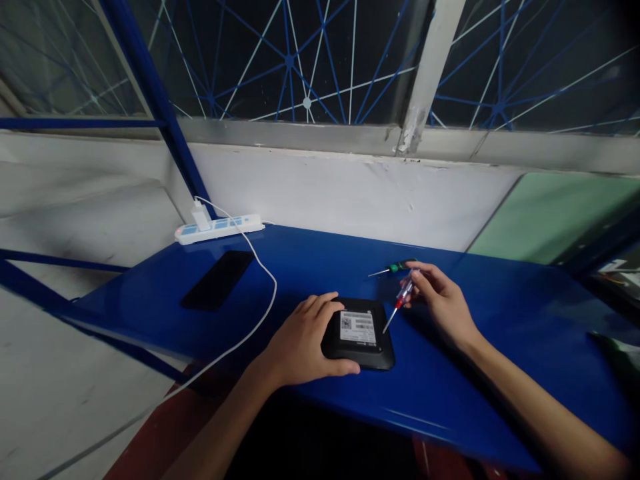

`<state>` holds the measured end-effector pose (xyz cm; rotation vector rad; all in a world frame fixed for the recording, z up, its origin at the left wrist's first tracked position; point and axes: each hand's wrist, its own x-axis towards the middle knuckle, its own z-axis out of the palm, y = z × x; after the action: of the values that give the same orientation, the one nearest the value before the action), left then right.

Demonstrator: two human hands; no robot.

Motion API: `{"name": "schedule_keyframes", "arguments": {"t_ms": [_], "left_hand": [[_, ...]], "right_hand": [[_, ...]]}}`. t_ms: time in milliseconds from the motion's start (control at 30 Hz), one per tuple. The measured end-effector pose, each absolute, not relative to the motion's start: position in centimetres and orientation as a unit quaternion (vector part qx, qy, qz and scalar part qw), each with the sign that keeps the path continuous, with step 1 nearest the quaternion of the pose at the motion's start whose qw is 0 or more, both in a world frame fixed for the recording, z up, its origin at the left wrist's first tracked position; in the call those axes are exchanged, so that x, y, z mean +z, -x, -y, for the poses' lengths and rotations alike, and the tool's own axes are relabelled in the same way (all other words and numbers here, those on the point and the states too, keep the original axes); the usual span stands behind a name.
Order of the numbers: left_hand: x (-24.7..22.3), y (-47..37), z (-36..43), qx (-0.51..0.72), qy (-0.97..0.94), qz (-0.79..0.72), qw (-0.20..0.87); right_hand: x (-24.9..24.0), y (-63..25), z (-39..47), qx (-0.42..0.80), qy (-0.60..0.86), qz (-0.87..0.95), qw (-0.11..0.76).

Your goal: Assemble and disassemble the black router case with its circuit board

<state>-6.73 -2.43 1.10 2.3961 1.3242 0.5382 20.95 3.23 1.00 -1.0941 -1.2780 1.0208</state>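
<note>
A flat black electronic box [385, 357] with rounded corners lies on the blue table, a white printed label [358, 327] facing up. My left hand [310, 337] grips its left side, the thumb along the near edge and the fingers over the far left corner. Between the thumb and fingers of my right hand [437, 297] is a screwdriver [403, 291] with a clear purple and red handle. Its shaft slants down, and the tip is at the box's right part; whether it touches cannot be made out. Just behind lies a second screwdriver [397, 267] with a green and black handle.
On the left of the blue table [310, 250] lies a black phone-like slab [217, 280]. A white power strip [220, 228] sits behind it, with a plugged-in charger [201, 215]. The charger's white cable [273, 293] loops across the table. Blue frame posts stand at the left.
</note>
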Motion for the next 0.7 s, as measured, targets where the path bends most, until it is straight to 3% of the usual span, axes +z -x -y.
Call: {"name": "schedule_keyframes", "arguments": {"t_ms": [267, 700], "left_hand": [[1.1, 5.9, 3.9, 0.232, -0.895, -0.374, 0.069], [1.2, 3.9, 5.3, 0.215, -0.918, -0.325, 0.072]], "right_hand": [[0.4, -21.4, -3.7, 0.359, 0.469, 0.520, 0.618], [0.8, -20.7, -2.7, 0.273, 0.479, 0.576, 0.604]]}}
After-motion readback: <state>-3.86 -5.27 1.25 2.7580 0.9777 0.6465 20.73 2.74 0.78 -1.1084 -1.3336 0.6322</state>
